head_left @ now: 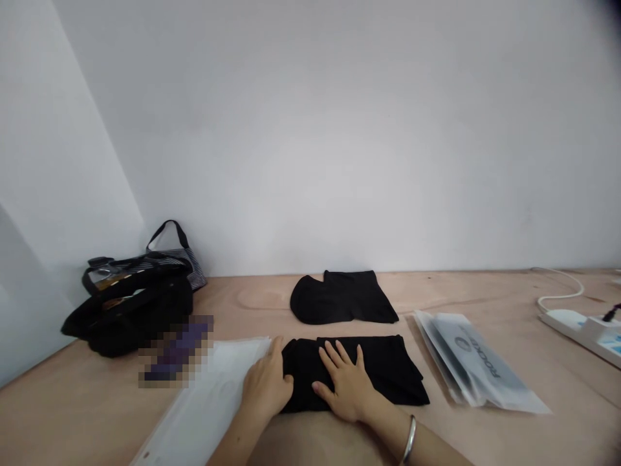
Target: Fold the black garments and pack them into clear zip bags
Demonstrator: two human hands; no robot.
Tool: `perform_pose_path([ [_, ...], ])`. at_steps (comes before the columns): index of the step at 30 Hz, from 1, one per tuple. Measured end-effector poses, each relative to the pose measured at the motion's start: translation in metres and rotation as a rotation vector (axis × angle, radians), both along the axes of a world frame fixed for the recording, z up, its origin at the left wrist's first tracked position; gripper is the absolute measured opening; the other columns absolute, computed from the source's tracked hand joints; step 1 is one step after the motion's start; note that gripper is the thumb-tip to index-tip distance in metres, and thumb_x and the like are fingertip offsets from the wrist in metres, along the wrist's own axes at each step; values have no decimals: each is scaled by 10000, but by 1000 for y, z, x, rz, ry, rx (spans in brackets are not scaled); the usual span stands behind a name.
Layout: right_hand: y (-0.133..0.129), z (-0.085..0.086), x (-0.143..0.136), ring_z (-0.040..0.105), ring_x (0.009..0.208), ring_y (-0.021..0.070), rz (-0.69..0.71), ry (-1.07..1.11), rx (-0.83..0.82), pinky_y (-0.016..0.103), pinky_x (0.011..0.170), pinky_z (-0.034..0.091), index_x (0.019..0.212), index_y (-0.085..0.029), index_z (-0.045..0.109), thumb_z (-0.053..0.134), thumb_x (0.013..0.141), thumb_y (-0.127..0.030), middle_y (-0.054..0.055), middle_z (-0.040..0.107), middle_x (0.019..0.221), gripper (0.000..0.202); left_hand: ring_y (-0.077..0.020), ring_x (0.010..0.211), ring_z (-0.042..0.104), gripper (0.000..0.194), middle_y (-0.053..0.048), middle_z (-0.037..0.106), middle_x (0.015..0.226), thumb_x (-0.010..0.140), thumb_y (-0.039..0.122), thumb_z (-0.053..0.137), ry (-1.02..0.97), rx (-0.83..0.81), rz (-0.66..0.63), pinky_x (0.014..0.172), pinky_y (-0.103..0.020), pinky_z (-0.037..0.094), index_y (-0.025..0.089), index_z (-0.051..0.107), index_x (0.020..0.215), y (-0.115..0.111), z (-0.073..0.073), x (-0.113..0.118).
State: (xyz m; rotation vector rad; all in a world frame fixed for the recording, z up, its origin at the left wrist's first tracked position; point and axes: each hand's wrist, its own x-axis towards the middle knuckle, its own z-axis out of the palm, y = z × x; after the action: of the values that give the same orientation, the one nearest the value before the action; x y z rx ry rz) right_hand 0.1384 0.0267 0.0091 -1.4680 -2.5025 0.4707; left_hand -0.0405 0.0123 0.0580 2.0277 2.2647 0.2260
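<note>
A folded black fabric piece (388, 372), perhaps a balaclava, lies flat on the table in front of me. My right hand (347, 385) rests palm down on its middle with the fingers spread. At its left edge is my left hand (266, 383), index finger stretched forward and thumb apart, touching the cloth; its other fingers are mostly hidden. Behind it lies a second black piece (344, 298), shaped like a balaclava with a rounded end and a notch. Beside my left hand is a clear plastic sleeve (208, 395) holding something white.
Frosted plastic pouches (485, 362) with dark lettering lie to the right. A white power strip (582, 330) with a cable sits at the far right. On the left are a black bag (140, 317), a striped bag (196, 268) and a blurred-out purple item (179, 349). A white wall stands behind.
</note>
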Motion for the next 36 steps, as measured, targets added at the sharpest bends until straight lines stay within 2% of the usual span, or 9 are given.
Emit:
perform_pose_path([
  [4, 1, 4, 15, 96, 1316, 246, 0, 59, 2, 541, 1024, 83, 1376, -172, 198, 242, 864, -531, 93, 172, 1440, 628, -236, 903, 590, 653, -75, 615, 1000, 716, 152, 490, -167, 157, -23, 718, -305, 426, 220, 232, 1312, 0, 19, 17],
  [7, 3, 3, 41, 185, 1299, 226, -110, 23, 102, 453, 1039, 153, 1325, -140, 338, 238, 891, -399, 103, 263, 1411, 515, -205, 950, 571, 683, -67, 594, 1051, 732, 153, 511, -305, 241, -127, 767, -278, 421, 232, 200, 1334, 3, 21, 46],
  [10, 2, -2, 70, 233, 1280, 253, -238, -100, 189, 500, 1030, 106, 1268, -135, 431, 249, 886, -304, 126, 347, 1366, 456, -202, 977, 557, 705, -67, 573, 1098, 716, 133, 525, -357, 215, -255, 807, -285, 419, 232, 214, 1341, 7, 7, 82],
  [14, -1, -11, 93, 240, 1273, 281, -310, -172, 184, 579, 983, 111, 1284, -170, 407, 251, 883, -304, 125, 353, 1363, 451, -228, 965, 559, 693, -88, 537, 1150, 696, 125, 535, -277, 137, -394, 819, -329, 434, 211, 272, 1332, 11, -21, 113],
  [17, -2, -14, 96, 244, 1272, 275, -315, -162, 158, 571, 968, 165, 1310, -205, 364, 247, 887, -324, 105, 318, 1385, 455, -251, 1038, 521, 614, -113, 523, 1188, 767, 294, 525, -278, 108, -493, 872, -359, 421, 158, 305, 1324, 8, -31, 113],
  [19, -2, -15, 96, 237, 1276, 266, -318, -150, 151, 546, 969, 192, 1312, -220, 359, 248, 886, -312, 90, 307, 1393, 450, -239, 1145, 440, 521, -114, 488, 1251, 848, 387, 404, -257, 143, -582, 952, -362, 363, 138, 352, 1303, 4, -33, 106],
  [24, 3, -18, 100, 190, 1297, 227, -367, -130, 157, 452, 978, 255, 1269, -211, 428, 271, 811, -104, 75, 288, 1403, 496, -261, 1307, 166, 571, -63, 234, 1430, 878, 527, 252, -36, 127, -769, 1055, -462, 156, 222, 248, 1360, -7, -37, 88],
  [28, 8, -21, 104, 210, 1293, 210, -375, -97, 150, 389, 984, 284, 1242, -215, 467, 294, 714, -1, 67, 290, 1401, 595, -278, 1316, 113, 624, -42, 160, 1449, 846, 595, 250, 5, 73, -773, 1054, -491, 115, 274, 162, 1375, -10, -42, 87],
  [36, 14, -20, 109, 318, 1220, 317, -545, -15, 244, 420, 957, 312, 1297, -117, 367, 432, 742, -137, 178, 336, 1332, 559, -259, 1323, 75, 664, -45, 137, 1452, 842, 563, 312, -54, 148, -748, 1071, -475, 104, 228, 132, 1385, -15, -41, 84],
])
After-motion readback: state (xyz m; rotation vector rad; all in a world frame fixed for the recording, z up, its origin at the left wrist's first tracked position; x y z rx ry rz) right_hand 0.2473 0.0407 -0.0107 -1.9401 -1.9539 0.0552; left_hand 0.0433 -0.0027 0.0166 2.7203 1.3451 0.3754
